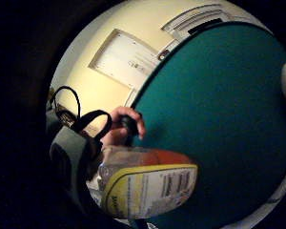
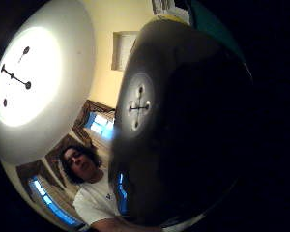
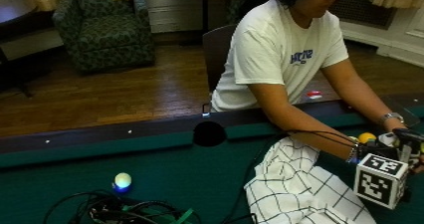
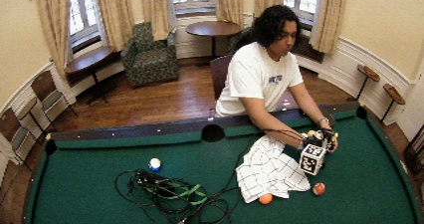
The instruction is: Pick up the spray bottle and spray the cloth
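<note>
One white cloth with a black grid pattern (image 4: 270, 170) is laid on the green felt pool table (image 4: 93, 184). Four billiard balls are counted: one white and blue ball (image 4: 154, 164), two orange balls (image 4: 265, 199) (image 4: 318, 188) and one yellow ball (image 3: 366, 137) beside the hands. One clear plastic spray bottle with a yellow label (image 1: 148, 183) is recorded close to the palm. One tangled bundle of black cables with green straps (image 4: 169, 191) is noted on the felt. One gloved right hand (image 3: 405, 149) and one bare left hand (image 1: 126, 125) are seen. One green patterned armchair (image 4: 151, 55) and one round wooden table (image 4: 212, 29) are listed behind.
</note>
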Available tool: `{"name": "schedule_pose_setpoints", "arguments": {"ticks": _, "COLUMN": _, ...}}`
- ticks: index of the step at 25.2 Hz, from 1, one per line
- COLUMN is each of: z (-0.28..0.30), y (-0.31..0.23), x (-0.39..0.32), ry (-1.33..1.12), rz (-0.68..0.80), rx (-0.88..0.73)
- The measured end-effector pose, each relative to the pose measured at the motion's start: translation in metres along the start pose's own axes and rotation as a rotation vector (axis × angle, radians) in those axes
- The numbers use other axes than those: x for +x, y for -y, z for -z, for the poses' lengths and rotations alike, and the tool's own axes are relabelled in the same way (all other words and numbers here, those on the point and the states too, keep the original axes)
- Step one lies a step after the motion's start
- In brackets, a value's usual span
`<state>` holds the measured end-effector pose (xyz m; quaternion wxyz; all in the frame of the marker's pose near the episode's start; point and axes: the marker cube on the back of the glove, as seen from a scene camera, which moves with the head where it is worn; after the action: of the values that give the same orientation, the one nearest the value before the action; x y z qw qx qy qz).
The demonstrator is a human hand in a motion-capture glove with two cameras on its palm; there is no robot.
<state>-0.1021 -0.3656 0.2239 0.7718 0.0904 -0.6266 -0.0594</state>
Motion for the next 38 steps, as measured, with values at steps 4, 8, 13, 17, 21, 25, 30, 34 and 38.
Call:
{"name": "schedule_pose_setpoints", "arguments": {"ticks": 4, "z": -0.003, "y": 0.008, "x": 0.003, "ry": 0.005, "rz": 0.002, "rx": 0.008}}
{"name": "schedule_pose_setpoints", "arguments": {"ticks": 8, "z": -0.005, "y": 0.006, "x": 0.006, "ry": 0.021, "rz": -0.025, "rx": -0.001}}
{"name": "schedule_pose_setpoints", "arguments": {"ticks": 13, "z": -0.008, "y": -0.001, "x": 0.01, "ry": 0.043, "rz": -0.082, "rx": -0.018}}
{"name": "schedule_pose_setpoints", "arguments": {"ticks": 17, "z": -0.006, "y": -0.011, "x": 0.019, "ry": -0.011, "rz": -0.128, "rx": -0.045}}
{"name": "schedule_pose_setpoints", "arguments": {"ticks": 21, "z": 0.005, "y": -0.023, "x": 0.024, "ry": -0.123, "rz": -0.17, "rx": -0.068}}
{"name": "schedule_pose_setpoints", "arguments": {"ticks": 25, "z": 0.02, "y": -0.042, "x": 0.021, "ry": -0.293, "rz": -0.19, "rx": -0.116}}
{"name": "schedule_pose_setpoints", "arguments": {"ticks": 30, "z": 0.049, "y": -0.072, "x": 0.008, "ry": -0.535, "rz": -0.177, "rx": -0.178}}
{"name": "schedule_pose_setpoints", "arguments": {"ticks": 34, "z": 0.072, "y": -0.089, "x": 0.004, "ry": -0.662, "rz": -0.14, "rx": -0.161}}
{"name": "schedule_pose_setpoints", "arguments": {"ticks": 38, "z": 0.08, "y": -0.114, "x": -0.017, "ry": -0.693, "rz": -0.089, "rx": -0.168}}
